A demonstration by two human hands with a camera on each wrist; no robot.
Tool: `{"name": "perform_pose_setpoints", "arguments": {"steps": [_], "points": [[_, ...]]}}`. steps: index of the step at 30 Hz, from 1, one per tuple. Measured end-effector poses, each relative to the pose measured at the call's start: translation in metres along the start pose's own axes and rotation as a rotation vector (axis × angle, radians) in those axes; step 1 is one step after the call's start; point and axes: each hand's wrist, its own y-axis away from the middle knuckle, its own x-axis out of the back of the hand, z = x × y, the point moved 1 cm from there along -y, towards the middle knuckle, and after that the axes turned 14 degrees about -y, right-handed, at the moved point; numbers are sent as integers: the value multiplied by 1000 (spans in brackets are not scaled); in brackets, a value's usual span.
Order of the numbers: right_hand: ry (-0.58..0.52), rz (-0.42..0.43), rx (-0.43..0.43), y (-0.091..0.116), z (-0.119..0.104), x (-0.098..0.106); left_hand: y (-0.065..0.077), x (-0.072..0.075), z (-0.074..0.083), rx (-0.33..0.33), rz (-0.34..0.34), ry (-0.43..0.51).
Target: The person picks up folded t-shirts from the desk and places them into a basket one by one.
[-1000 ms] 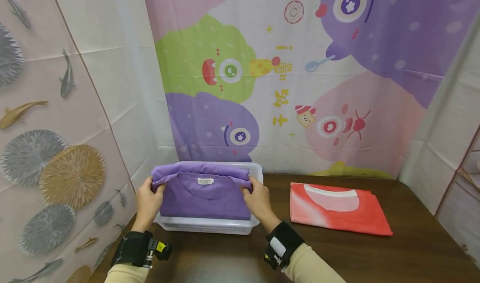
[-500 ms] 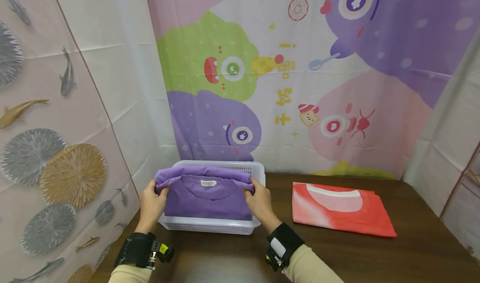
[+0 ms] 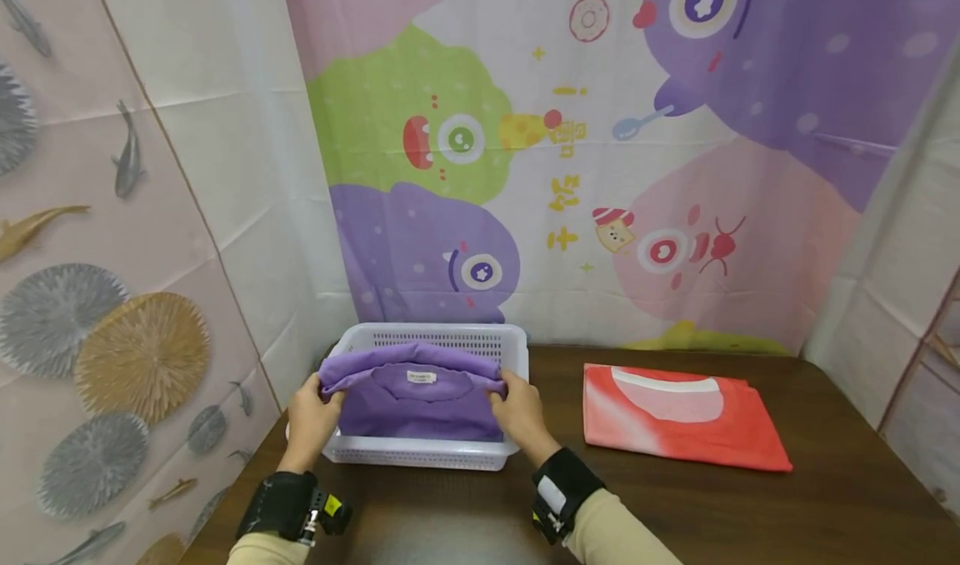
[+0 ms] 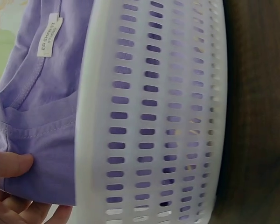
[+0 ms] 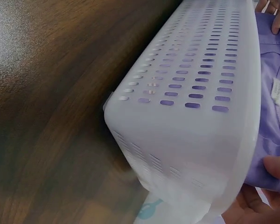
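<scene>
A folded purple shirt (image 3: pixel 420 417) with a white neck label (image 3: pixel 421 377) is partly inside a white perforated plastic basket (image 3: pixel 416 457). My left hand (image 3: pixel 312 422) pinches the shirt's left corner, thumb on top and fingers beneath. At the opposite corner, my right hand (image 3: pixel 521 412) grips the cloth in the same way. The left wrist view shows the thumb (image 4: pixel 14 164) pressed on the purple fabric just beyond the basket rim. In the right wrist view, part of the right hand (image 5: pixel 252 205) holds the cloth above the rim. The basket's floor is hidden under the shirt.
On the dark wooden table (image 3: pixel 420 515), a folded red garment (image 3: pixel 682 423) with pink and white parts lies right of the basket. A cartoon-printed curtain (image 3: pixel 555 165) hangs behind, and a patterned cloth wall (image 3: pixel 135 282) stands close on the left.
Both hands have lowered the shirt's raised far edge toward me, so more of the basket's far wall shows. The left hand has also shifted slightly right. The red garment stays put.
</scene>
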Motion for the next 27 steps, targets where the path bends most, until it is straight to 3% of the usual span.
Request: {"name": "perform_pose_setpoints", "arguments": {"steps": [6, 13, 17, 22, 27], "points": [[0, -20, -14, 1, -1, -7, 1, -5, -8, 15, -9, -24], [-17, -32, -82, 3, -5, -11, 5, -9, -16, 23, -50, 36], [14, -46, -82, 4, -6, -12, 7, -10, -20, 30, -74, 6], [114, -112, -72, 3, -11, -17, 6, -13, -23, 0, -88, -76], [240, -188, -131, 7, -19, -29, 4, -15, -19, -3, -162, -261]]}}
